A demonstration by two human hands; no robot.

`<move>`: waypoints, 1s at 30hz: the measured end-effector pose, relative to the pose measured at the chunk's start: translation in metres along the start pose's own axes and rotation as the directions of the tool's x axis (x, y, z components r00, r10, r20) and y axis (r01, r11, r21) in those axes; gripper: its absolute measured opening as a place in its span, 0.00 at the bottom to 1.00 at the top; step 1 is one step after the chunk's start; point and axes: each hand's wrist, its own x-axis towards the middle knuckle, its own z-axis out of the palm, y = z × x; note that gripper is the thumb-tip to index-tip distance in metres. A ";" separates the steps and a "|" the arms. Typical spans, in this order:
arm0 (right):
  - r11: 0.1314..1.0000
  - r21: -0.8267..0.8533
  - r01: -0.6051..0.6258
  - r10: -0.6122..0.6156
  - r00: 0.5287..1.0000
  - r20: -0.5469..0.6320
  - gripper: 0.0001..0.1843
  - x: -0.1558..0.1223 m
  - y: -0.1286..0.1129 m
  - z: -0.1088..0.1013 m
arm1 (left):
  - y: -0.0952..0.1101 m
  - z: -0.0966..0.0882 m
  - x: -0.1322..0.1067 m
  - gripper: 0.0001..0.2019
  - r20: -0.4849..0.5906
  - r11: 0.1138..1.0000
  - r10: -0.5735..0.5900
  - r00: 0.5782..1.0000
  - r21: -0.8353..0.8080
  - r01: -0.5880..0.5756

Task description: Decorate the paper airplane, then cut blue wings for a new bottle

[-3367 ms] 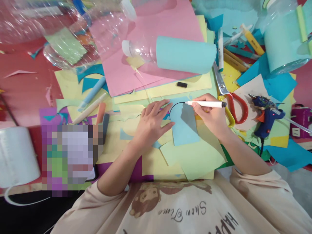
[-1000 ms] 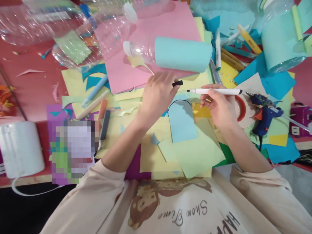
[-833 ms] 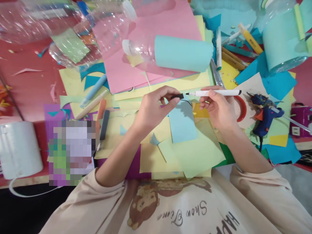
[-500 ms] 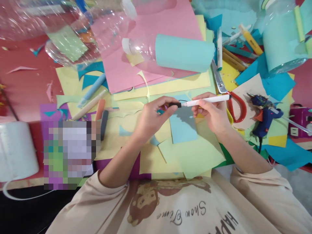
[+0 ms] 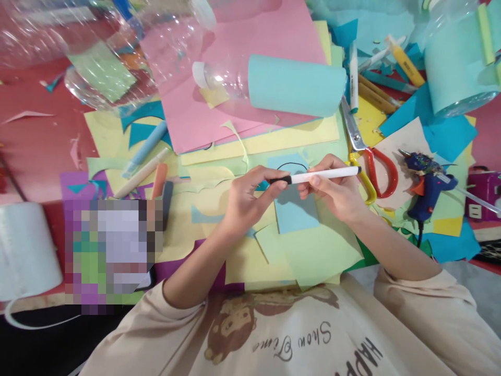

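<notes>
Hiding some blue paper (image 5: 296,214), fingers (image 5: 274,191) hold a marker (image 5: 316,174) near scissors (image 5: 356,139).

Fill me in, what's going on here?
A person holds a white marker in the right hand, with the left hand pinching the black cap at its tip. Whether the cap is fully seated can't be told. Below them lies light-blue paper with a black curve drawn near its top. Scissors and a glue gun lie off to the right; a turquoise-wrapped bottle lies on its side beyond the hands.
</notes>
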 end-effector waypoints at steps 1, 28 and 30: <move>1.000 0.002 -0.003 0.003 1.000 0.002 0.16 0.000 0.000 0.000 | 0.001 -0.001 0.000 0.09 0.002 1.000 0.011 1.000 0.014 -0.011; 0.393 -0.872 0.291 -0.448 0.889 0.095 0.14 0.014 -0.006 -0.030 | -0.019 -0.044 0.018 0.26 -0.227 0.748 0.498 0.837 0.601 -0.282; 0.250 -0.920 0.302 -0.439 0.882 0.170 0.12 0.014 -0.006 -0.028 | -0.013 -0.028 0.008 0.17 0.046 0.700 0.472 0.881 0.587 -0.406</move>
